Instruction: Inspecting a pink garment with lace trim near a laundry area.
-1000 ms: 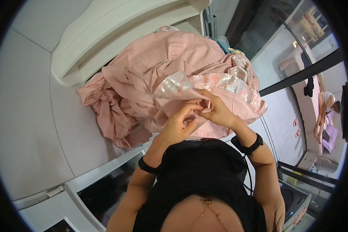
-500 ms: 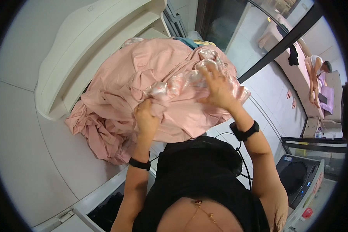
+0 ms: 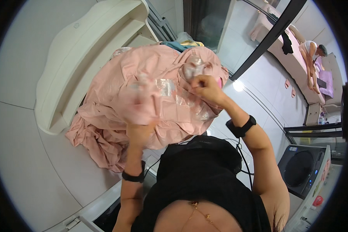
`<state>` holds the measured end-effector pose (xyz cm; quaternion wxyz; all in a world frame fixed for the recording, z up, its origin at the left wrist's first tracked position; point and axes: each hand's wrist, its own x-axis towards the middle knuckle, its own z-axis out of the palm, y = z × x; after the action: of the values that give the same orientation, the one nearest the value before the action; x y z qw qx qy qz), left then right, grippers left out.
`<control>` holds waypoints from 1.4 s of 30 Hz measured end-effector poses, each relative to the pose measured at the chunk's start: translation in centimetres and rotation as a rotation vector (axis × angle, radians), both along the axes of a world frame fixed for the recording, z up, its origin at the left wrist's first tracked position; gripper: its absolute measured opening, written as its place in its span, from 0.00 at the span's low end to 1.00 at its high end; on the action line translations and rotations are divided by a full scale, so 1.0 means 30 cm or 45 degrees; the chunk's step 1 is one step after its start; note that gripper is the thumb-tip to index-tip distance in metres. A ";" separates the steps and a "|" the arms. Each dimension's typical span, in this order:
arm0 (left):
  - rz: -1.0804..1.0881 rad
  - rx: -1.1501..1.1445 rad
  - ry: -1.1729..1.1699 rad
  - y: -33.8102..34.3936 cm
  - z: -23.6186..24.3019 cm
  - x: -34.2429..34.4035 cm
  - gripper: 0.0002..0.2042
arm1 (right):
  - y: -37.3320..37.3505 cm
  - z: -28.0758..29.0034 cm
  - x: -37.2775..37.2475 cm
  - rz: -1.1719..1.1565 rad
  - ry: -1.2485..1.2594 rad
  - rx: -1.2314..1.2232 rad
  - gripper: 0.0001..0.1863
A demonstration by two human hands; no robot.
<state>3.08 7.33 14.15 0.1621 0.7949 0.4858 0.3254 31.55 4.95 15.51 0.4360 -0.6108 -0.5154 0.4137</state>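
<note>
A big heap of pink bedding cloth with shiny, pale-patterned strips lies bunched in front of me. My left hand grips a gathered part of it; the raised folds hide its fingers and are smeared by motion. Over the right side of the heap, my right hand is closed, its fingers curled at the shiny patterned part. A small bright pink spot shows beside that hand. Black bands are on both my wrists, and a thin black cable hangs near the right one.
A white curved shelf unit stands left of the heap. Teal and yellow cloth lies behind it. A dark-framed glass door is at right, with a person by a bed beyond. A dark washing machine stands lower right.
My left hand has lifted and bunched the cloth in front of it. My right hand, open before, has curled closed and moved slightly left and nearer me. The view has shifted a little.
</note>
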 end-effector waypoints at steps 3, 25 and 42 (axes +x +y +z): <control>-0.166 -0.133 -0.379 -0.076 0.070 0.218 0.31 | 0.008 0.072 -0.231 0.254 0.004 0.393 0.09; 0.695 -0.206 -1.119 0.359 0.429 -0.818 0.33 | 0.086 -0.080 -0.125 -0.034 -1.149 0.029 0.50; -0.427 0.166 0.186 0.239 0.063 0.355 0.18 | 0.113 -0.236 -0.329 0.073 -0.141 0.130 0.18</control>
<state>13.74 14.50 16.05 0.1265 0.8950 0.3348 0.2661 21.69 8.35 8.44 0.4254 -0.5948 -0.5764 0.3647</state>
